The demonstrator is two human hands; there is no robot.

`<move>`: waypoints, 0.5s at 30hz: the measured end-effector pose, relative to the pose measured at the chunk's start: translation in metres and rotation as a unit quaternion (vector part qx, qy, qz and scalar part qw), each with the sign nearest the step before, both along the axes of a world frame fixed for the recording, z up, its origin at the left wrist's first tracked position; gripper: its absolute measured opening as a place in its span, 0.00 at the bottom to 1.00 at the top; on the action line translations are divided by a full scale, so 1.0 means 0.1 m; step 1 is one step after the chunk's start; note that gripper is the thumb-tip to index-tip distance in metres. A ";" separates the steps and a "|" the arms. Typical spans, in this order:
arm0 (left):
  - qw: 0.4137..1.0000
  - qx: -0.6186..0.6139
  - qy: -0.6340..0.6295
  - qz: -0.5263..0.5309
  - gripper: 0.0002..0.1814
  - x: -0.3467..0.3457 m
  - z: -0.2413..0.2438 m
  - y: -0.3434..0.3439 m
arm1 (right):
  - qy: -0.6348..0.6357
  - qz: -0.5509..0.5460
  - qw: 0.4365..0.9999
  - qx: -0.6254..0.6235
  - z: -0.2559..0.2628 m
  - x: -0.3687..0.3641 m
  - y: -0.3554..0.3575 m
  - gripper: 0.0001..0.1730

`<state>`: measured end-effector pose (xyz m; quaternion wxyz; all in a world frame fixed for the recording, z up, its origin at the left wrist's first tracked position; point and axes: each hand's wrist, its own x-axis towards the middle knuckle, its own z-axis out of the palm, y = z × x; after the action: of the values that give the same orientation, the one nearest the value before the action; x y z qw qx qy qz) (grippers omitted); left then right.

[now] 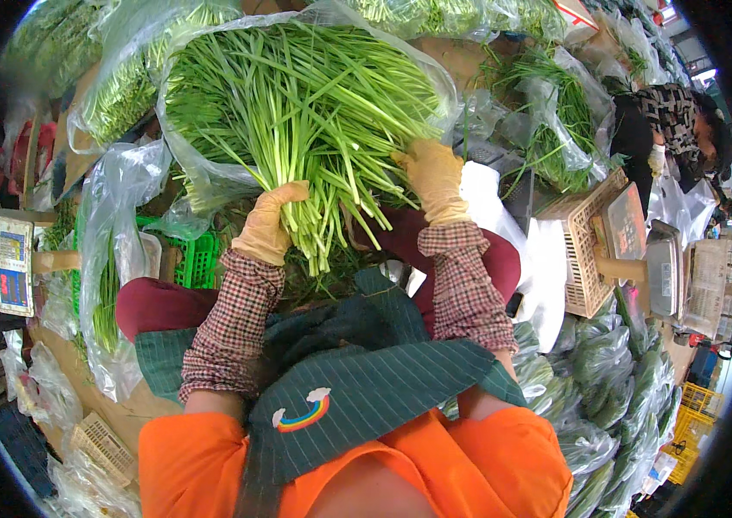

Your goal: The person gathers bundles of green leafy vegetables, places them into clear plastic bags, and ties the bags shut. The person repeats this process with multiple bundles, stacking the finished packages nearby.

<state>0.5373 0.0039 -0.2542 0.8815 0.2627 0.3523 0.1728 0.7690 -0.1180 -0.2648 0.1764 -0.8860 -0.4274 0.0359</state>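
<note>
A large heap of green leafy stalks, likely Chinese chives [340,97], lies in an opened clear plastic bag [194,171] before me. My left hand [270,220], in a yellowish glove, grips a bundle of stalks [317,213] near its cut ends, which point towards me. My right hand [436,178], gloved alike, is at the right side of the heap with its fingers curled at the stalk ends; whether it holds any is hard to tell. Both forearms wear checked sleeve covers. Loose stalk ends lie between the hands.
A green plastic basket [197,262] and a plastic bag with stalks [106,291] are at left, near a scale display [14,265]. At right stand a beige crate [576,259] and bagged vegetables [605,382]. Another person [670,123] is at the upper right.
</note>
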 end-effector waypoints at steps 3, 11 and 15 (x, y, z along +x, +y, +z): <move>0.999 0.008 0.035 0.035 0.16 -0.06 -0.03 -0.02 | 0.040 0.006 0.999 -0.007 0.36 -0.23 -0.11 0.25; 1.000 -0.023 0.001 0.019 0.16 -0.05 -0.25 -0.15 | 0.242 -0.045 0.955 -0.168 0.34 -0.75 -0.02 0.43; 0.998 -0.059 -0.002 0.022 0.16 -0.01 -0.20 -0.16 | 0.282 -0.058 0.958 0.004 -0.09 -1.05 -0.06 0.29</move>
<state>0.5364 -0.0120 -0.2744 0.8924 0.2016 0.3656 0.1714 0.6636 -0.1244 -0.2740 0.2947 -0.8625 -0.3083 0.2723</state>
